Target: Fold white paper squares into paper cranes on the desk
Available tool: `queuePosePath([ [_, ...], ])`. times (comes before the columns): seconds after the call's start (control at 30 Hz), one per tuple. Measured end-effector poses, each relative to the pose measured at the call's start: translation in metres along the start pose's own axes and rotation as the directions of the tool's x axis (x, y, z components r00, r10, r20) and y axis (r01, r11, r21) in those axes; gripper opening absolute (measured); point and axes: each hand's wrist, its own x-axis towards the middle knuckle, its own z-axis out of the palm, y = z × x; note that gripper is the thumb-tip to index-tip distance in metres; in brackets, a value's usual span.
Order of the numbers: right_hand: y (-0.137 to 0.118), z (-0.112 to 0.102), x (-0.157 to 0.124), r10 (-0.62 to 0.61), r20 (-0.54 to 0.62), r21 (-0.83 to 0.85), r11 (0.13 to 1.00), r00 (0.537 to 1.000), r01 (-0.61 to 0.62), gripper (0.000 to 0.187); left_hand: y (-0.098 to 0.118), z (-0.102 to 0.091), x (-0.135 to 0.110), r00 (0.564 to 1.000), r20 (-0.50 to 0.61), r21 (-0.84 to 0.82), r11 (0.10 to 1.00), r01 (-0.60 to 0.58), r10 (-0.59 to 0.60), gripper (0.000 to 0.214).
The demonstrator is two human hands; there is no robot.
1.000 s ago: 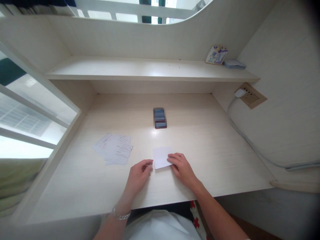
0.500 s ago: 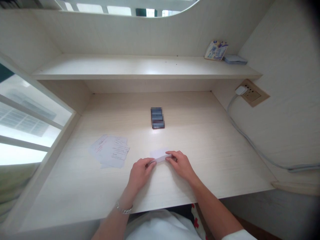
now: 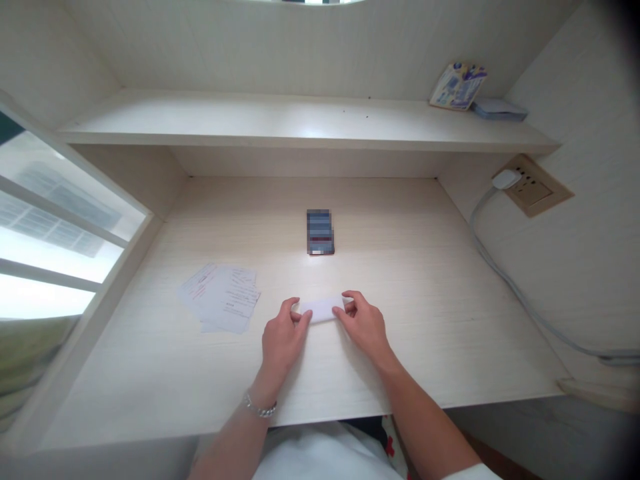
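Between my hands a small white sheet of paper (image 3: 321,310) is folded into a narrow strip. My left hand (image 3: 283,335) grips its left end, the thumb along the near edge and the index finger bent behind. At the right end my right hand (image 3: 364,328) pinches it the same way, thumb in front. To the left of my left hand lies a loose, fanned pile of white paper sheets (image 3: 223,300) with handwriting in dark and red ink. Beyond the strip a phone (image 3: 320,232), its screen blurred out, rests flat on the desk.
The pale wooden desk (image 3: 400,267) has a shelf (image 3: 250,120) across its back, carrying a printed packet (image 3: 457,87) and a flat stack (image 3: 500,109). A white plug (image 3: 506,179) sits in the wall socket (image 3: 537,187), its grey cable (image 3: 520,293) running down the right side.
The paper's far part, flat behind the fold before, now appears folded into one narrow strip. My fingers have shifted around its ends. The camera view has tilted slightly downward.
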Motion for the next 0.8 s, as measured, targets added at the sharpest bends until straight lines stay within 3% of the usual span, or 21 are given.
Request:
queuePosePath([
  [0.4,-0.0072,-0.0023,0.0043,0.081,-0.009,-0.075,0.994,0.997,-0.082,0.018,0.0048,0.0000,0.0060,0.996,0.006,0.100,0.991,0.086,-0.087,0.031],
  [0.8,-0.0073,-0.0048,0.0077,0.100,-0.004,-0.060,0.993,0.995,-0.100,0.018,0.0061,-0.0012,0.0084,0.997,0.015,0.136,0.988,0.075,-0.078,0.028],
])
